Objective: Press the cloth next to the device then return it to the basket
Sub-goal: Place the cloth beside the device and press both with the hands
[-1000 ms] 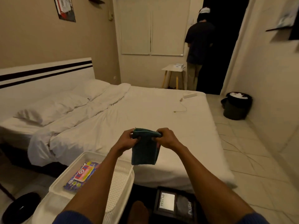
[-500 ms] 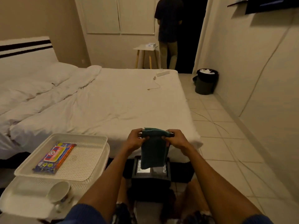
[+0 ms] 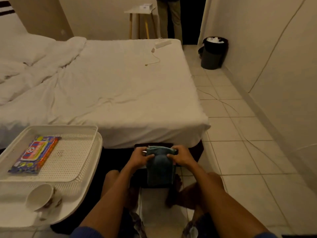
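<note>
A folded dark teal cloth [image 3: 160, 170] lies draped over a black device [image 3: 137, 177] on the floor at the foot of the bed, between my knees. My left hand [image 3: 139, 156] grips the cloth's upper left corner and my right hand [image 3: 182, 156] grips its upper right corner. The cloth hides most of the device's top. A white perforated basket [image 3: 72, 162] sits to the left, holding a colourful wipes packet [image 3: 35, 154].
A white bed [image 3: 111, 86] fills the middle, with a power strip [image 3: 162, 43] and cable on it. A cup [image 3: 40, 197] lies on a white tray under the basket. A black bin [image 3: 213, 52] stands by the right wall. A person stands near a small table [image 3: 139, 10] at the back.
My view tilted downward. Both hands lowered the cloth from in front of me, over the bed, down onto the device on the floor.
</note>
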